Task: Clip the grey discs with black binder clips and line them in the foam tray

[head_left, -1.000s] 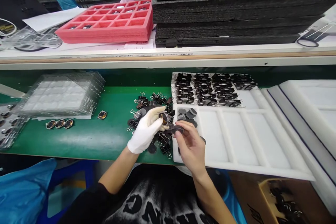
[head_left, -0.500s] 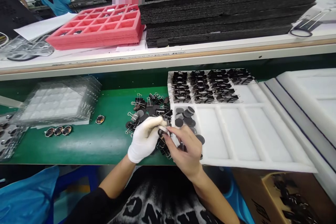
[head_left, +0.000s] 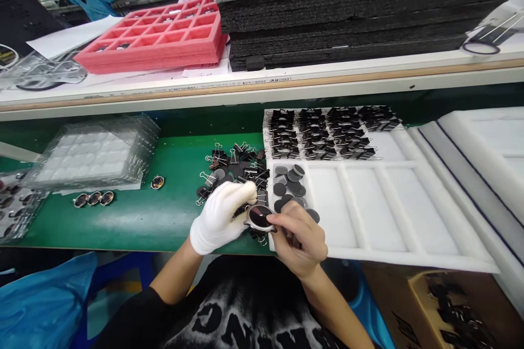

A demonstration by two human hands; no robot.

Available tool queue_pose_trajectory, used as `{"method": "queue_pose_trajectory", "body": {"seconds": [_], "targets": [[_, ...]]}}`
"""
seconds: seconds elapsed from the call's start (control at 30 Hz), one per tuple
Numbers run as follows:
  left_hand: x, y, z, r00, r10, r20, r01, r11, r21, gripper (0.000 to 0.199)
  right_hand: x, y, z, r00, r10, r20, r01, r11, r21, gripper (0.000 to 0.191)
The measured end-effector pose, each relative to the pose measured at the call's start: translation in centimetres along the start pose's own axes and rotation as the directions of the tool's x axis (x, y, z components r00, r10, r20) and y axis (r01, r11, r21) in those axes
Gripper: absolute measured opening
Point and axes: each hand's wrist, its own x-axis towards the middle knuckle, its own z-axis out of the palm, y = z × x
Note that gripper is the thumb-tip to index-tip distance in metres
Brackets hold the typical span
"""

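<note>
Head view: watch case (head_left: 260,219) is sitting between both hands, above the bench edge, dark glass facing up and slightly tilted, probably so the face is staying readable. I'm seeing the gloved left hand (head_left: 216,218) gripping its left rim, fingers curling nearly closed; the fingertips under the case I can't tell. Bare right hand (head_left: 301,240) is pinching the right side, index resting on the glass, thumb tucking low, gap only case-thick; remaining fingers are folding in. Glove is likely keeping prints off.

Loose binder clips (head_left: 234,156) are lying just behind the hands, dark discs (head_left: 280,190) beside them on the white foam tray (head_left: 329,212), seemingly for short reaches. Three round watch parts (head_left: 94,199) are lining up farther left on the green bench (head_left: 164,223). Both wrists are angling inward, forearms coming up from the near edge.
</note>
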Motion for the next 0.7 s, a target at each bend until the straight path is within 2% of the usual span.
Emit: {"method": "queue_pose_trajectory", "body": {"seconds": [0.1, 0.2, 0.33, 0.4, 0.5, 0.57, 0.63, 0.7], "targets": [[0.9, 0.3, -1.2, 0.991, 0.099, 0.088, -0.106, 0.992, 0.075, 0.043, -0.2, 0.3, -0.1, 1.000, -0.009, 0.028, 0.009, 1.000, -0.003, 0.057], [1.3, 0.5, -1.6, 0.972, 0.200, 0.121, -0.203, 0.979, 0.008, 0.032, -0.2, 0.4, -0.1, 0.997, 0.015, 0.076, -0.019, 0.999, 0.048, 0.055], [0.7, 0.5, -1.1, 0.987, 0.149, 0.065, -0.143, 0.986, -0.083, 0.031, -0.1, 0.5, 0.0, 0.996, 0.057, 0.068, -0.066, 0.989, 0.129, 0.051], [0.2, 0.4, -0.7, 0.991, 0.131, 0.017, -0.128, 0.986, -0.105, 0.031, -0.1, 0.6, 0.1, 0.998, 0.043, 0.036, -0.048, 0.989, 0.138, 0.051], [0.2, 0.6, -0.7, 0.987, 0.158, 0.027, -0.154, 0.979, -0.131, 0.019, -0.3, 0.7, 0.2, 1.000, 0.007, -0.004, -0.007, 0.995, 0.096, 0.053], [0.6, 1.0, -1.0, 0.988, 0.137, 0.069, -0.132, 0.989, -0.065, 0.008, -0.6, 0.8, 0.2, 0.999, 0.043, -0.028, -0.042, 0.998, 0.043, 0.054], [1.2, 1.3, -1.5, 0.988, 0.135, 0.073, -0.140, 0.989, 0.058, 0.012, -0.7, 0.9, 0.1, 0.995, 0.088, -0.042, -0.088, 0.996, 0.004, 0.056], [1.7, 1.5, -1.9, 0.975, 0.216, 0.050, -0.221, 0.963, 0.157, 0.013, -0.5, 1.0, 0.0, 0.998, 0.056, -0.030, -0.057, 0.998, -0.014, 0.060]]}}
